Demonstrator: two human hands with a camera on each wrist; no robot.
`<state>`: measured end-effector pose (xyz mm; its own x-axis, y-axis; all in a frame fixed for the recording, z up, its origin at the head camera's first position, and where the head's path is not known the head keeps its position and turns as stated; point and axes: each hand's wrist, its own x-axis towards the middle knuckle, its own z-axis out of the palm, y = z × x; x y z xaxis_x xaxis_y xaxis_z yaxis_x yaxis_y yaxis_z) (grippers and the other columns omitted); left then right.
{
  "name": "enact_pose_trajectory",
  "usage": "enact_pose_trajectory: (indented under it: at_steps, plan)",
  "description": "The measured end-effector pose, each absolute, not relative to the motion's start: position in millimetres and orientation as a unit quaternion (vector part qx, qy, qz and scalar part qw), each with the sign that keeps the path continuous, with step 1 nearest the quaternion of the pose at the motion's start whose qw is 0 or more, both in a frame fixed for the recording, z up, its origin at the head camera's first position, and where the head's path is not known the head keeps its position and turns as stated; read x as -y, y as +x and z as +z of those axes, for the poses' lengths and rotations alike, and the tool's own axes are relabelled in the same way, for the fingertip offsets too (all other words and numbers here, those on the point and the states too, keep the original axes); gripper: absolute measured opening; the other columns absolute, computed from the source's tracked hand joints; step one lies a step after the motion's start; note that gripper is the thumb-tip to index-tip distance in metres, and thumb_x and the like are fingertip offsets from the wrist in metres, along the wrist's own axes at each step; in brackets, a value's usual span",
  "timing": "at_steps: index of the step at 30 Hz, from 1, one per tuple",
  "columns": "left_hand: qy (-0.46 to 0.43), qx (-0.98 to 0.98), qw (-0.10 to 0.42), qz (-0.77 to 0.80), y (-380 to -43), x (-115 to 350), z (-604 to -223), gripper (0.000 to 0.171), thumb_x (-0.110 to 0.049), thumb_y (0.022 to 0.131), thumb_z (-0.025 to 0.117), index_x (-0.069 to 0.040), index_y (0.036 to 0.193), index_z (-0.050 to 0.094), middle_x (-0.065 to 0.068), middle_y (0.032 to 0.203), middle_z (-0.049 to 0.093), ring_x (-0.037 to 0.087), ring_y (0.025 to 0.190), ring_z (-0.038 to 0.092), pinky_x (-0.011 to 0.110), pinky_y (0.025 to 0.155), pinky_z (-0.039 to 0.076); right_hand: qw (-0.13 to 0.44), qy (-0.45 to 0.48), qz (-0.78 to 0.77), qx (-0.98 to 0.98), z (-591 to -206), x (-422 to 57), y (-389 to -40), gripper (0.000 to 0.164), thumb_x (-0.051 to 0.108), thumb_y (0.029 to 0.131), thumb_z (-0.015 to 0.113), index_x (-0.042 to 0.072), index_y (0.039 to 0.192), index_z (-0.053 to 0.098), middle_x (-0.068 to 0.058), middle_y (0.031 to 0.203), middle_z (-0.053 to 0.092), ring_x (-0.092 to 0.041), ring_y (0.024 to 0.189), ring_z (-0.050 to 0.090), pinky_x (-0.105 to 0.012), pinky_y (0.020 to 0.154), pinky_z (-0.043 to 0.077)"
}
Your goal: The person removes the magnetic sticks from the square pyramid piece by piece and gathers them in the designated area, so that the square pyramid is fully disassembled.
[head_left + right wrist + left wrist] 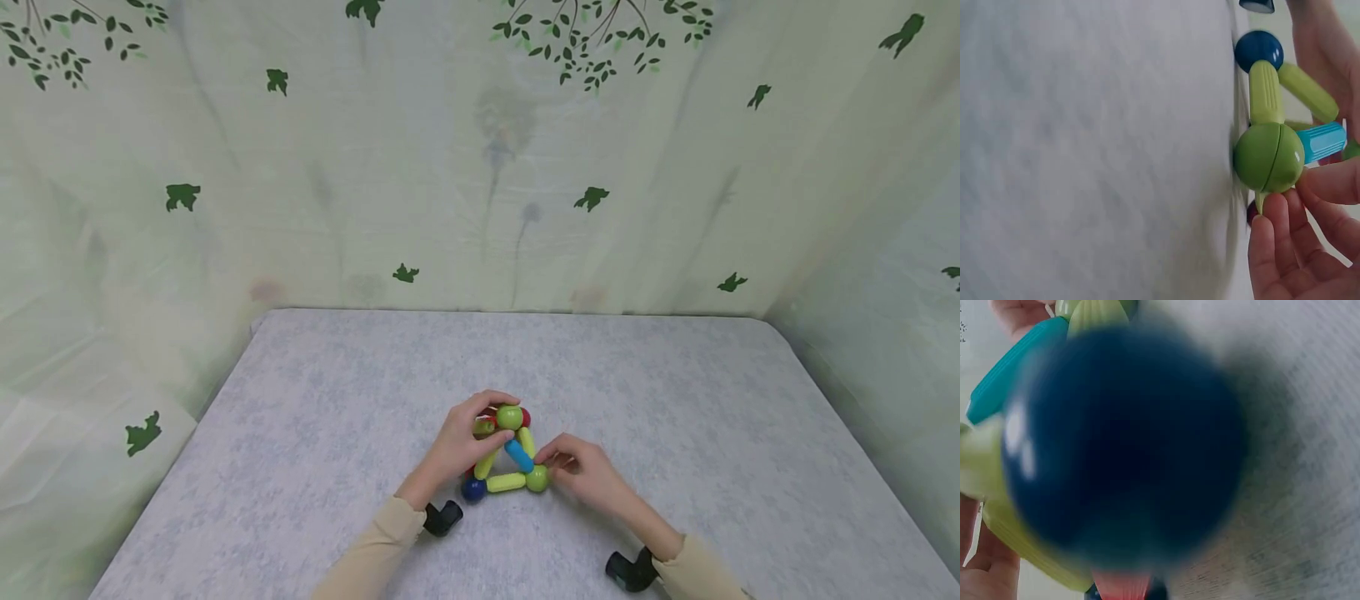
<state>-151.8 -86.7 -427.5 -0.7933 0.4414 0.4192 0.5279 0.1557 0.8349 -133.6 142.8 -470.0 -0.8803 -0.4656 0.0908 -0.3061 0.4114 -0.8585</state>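
Observation:
A frame of toy magnetic balls and rods stands on the table. My left hand [459,440] curls over its top, thumb and fingers around the upper green ball [510,417]. My right hand [588,477] pinches the lower green ball [1267,157] at the front right corner, thumb and fingertips at its side. A light-blue rod [519,455] slants up from this ball. A yellow-green rod [506,482] runs along the table to a dark-blue ball [474,489], which fills much of the left wrist view. Behind the top sits a red ball [526,417], partly hidden.
The grey mottled table [337,375] reaches back to a pale curtain [420,167] printed with leaves and birds. Black wrist cameras sit below both hands, the left one [444,518] close to the dark-blue ball.

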Motion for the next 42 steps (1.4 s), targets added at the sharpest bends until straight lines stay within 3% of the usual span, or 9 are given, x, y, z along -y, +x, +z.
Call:
enact_pose_trajectory:
  at_steps: [5,9,13,17,26,33,37,42]
  plan:
    - [-0.332,0.762,0.053,-0.554,-152.2,87.0,-428.3,0.033,0.004,0.084,0.069,0.005,0.115,0.058,0.017,0.106,0.063,0.028,0.093,0.060,0.051,0.078,0.051,0.106,-0.231,-0.497,-0.830,-471.3,-138.1,-130.4,0.021,-0.005,0.085,0.058,0.007,0.100,0.067,-0.001,0.098,0.065,-0.015,0.086,0.060,-0.028,0.075,0.050]
    - [-0.333,0.760,0.048,-0.556,-153.0,86.9,-428.7,0.032,0.004,0.084,0.070,0.005,0.114,0.058,0.016,0.106,0.063,0.025,0.092,0.061,0.049,0.078,0.051,0.064,-0.208,-0.509,-0.833,-472.6,-135.2,-138.4,0.020,-0.005,0.085,0.059,0.006,0.101,0.066,-0.004,0.097,0.066,-0.018,0.087,0.060,-0.031,0.075,0.051]
    - [-0.336,0.755,0.041,-0.562,-152.6,86.3,-429.4,0.032,0.005,0.083,0.070,0.005,0.113,0.058,0.016,0.105,0.063,0.026,0.092,0.061,0.049,0.077,0.052,0.009,-0.193,-0.528,-0.827,-472.9,-131.4,-153.0,0.025,-0.005,0.086,0.064,0.005,0.109,0.063,-0.008,0.107,0.062,-0.028,0.099,0.058,-0.042,0.083,0.050]
    - [-0.342,0.752,0.039,-0.562,-150.5,83.9,-429.0,0.031,0.004,0.084,0.069,0.004,0.113,0.058,0.017,0.103,0.063,0.027,0.090,0.061,0.050,0.075,0.052,0.007,-0.213,-0.519,-0.828,-473.0,-126.3,-164.7,0.031,-0.001,0.085,0.069,0.004,0.114,0.060,-0.008,0.114,0.059,-0.032,0.108,0.054,-0.049,0.087,0.048]
    - [-0.330,0.751,0.036,-0.570,-148.1,81.1,-427.7,0.031,0.002,0.083,0.071,0.004,0.112,0.059,0.016,0.102,0.064,0.029,0.088,0.062,0.053,0.070,0.052,0.013,-0.244,-0.493,-0.835,-477.5,-122.5,-172.0,0.022,0.002,0.086,0.069,0.004,0.107,0.063,-0.008,0.107,0.062,-0.028,0.098,0.058,-0.042,0.082,0.051]
    - [-0.308,0.751,0.016,-0.584,-148.7,83.9,-429.3,0.029,0.001,0.086,0.068,0.004,0.113,0.058,0.016,0.106,0.062,0.025,0.090,0.064,0.040,0.067,0.053,0.020,-0.245,-0.494,-0.834,-478.8,-123.9,-173.1,0.022,0.001,0.085,0.070,0.004,0.105,0.063,-0.006,0.103,0.062,-0.028,0.096,0.060,-0.042,0.082,0.051]
    - [-0.293,0.740,0.000,-0.605,-149.9,87.1,-431.5,0.029,0.003,0.088,0.065,0.005,0.115,0.055,0.018,0.111,0.059,0.025,0.095,0.064,0.038,0.067,0.051,0.026,-0.248,-0.501,-0.829,-477.5,-125.3,-171.7,0.023,-0.002,0.083,0.071,0.005,0.104,0.063,-0.005,0.101,0.063,-0.027,0.095,0.060,-0.040,0.081,0.052]
    - [-0.295,0.737,0.009,-0.608,-152.1,91.5,-431.9,0.030,0.003,0.088,0.065,0.007,0.115,0.054,0.019,0.111,0.060,0.027,0.101,0.063,0.047,0.081,0.050,0.032,-0.248,-0.503,-0.827,-475.8,-125.9,-170.6,0.025,-0.005,0.083,0.070,0.007,0.104,0.063,-0.003,0.102,0.063,-0.026,0.096,0.061,-0.040,0.083,0.051]
